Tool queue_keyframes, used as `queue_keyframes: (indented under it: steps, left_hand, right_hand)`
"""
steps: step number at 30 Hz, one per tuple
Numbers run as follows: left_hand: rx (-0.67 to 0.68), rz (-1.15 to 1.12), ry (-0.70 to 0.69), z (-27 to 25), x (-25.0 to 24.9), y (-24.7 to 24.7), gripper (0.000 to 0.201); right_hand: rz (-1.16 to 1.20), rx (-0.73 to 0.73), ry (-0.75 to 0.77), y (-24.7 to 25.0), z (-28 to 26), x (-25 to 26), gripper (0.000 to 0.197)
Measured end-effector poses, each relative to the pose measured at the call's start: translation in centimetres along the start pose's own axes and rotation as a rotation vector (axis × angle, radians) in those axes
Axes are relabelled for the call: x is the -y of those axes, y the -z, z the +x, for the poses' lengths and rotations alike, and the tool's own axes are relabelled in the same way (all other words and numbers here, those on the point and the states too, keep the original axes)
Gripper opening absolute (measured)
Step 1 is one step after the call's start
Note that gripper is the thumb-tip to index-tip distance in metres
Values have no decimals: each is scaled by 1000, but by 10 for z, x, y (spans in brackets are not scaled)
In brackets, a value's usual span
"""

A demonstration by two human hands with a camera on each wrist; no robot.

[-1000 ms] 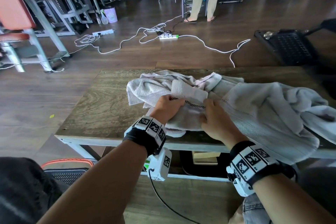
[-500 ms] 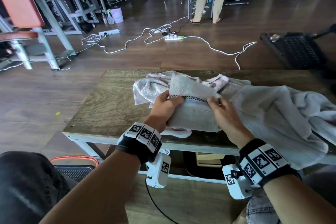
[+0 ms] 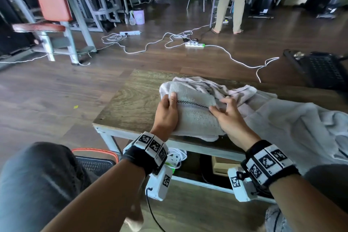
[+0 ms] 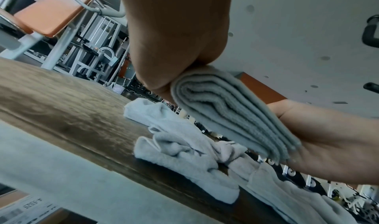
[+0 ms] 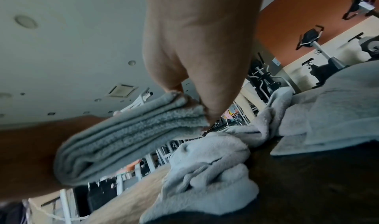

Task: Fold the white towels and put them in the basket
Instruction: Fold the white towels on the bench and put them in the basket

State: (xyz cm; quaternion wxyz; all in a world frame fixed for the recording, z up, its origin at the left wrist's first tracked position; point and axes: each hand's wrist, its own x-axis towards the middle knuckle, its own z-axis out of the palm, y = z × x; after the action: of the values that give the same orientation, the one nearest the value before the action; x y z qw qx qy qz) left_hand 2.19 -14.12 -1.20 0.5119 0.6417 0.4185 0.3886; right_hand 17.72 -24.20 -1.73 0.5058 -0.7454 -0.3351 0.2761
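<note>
Nearest the camera, both forearms wear bands printed with black-and-white markers, and below the left one an orange-rimmed basket (image 3: 94, 151) sits on the floor beside the table (image 3: 130, 107). Above the table's near edge, the left hand (image 3: 166, 117) grips the left end of a folded white towel (image 3: 194, 117), thumb on top and fingers underneath; the wrist views show its stacked layers lifted off the wood. The right hand (image 3: 228, 118) pinches the towel's right end, thumb beside the dark checked stripe, the other fingers raised and loosely spread. Just behind the folded towel a crumpled white towel (image 3: 211, 84) lies on the tabletop, and to the right a larger rumpled towel (image 3: 293, 122) drapes over the table's near edge. Farther off, white cables (image 3: 243, 62) and a power strip (image 3: 194, 44) lie on the wooden floor, with an orange-padded gym bench (image 3: 52, 5) at left and a person's legs (image 3: 228, 5) standing at the back.
</note>
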Motion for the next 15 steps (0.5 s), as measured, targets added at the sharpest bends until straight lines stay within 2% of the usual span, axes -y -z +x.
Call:
queue_keyframes:
  steps: [2, 6, 8, 13, 14, 15]
  left_hand:
    - [14, -44, 53, -3, 1, 19, 50]
    - [-15, -137, 134, -9, 8, 59, 32]
    - [-97, -107, 121, -11, 10, 77, 25]
    - [-356, -45, 114, -10, 16, 122, 38]
    - [-454, -41, 116, -11, 21, 145, 39]
    - [-462, -60, 119, -13, 19, 146, 41]
  right_hand:
    - [-59, -6, 24, -14, -8, 8, 44]
    - [-80, -36, 44, -49, -18, 31, 40]
    - [-70, -5, 51, -71, -26, 47, 38]
    - [-39, 143, 53, -123, -30, 81, 28]
    - [-10, 198, 41, -149, -27, 92, 22]
    - [21, 192, 4, -151, -29, 96, 18]
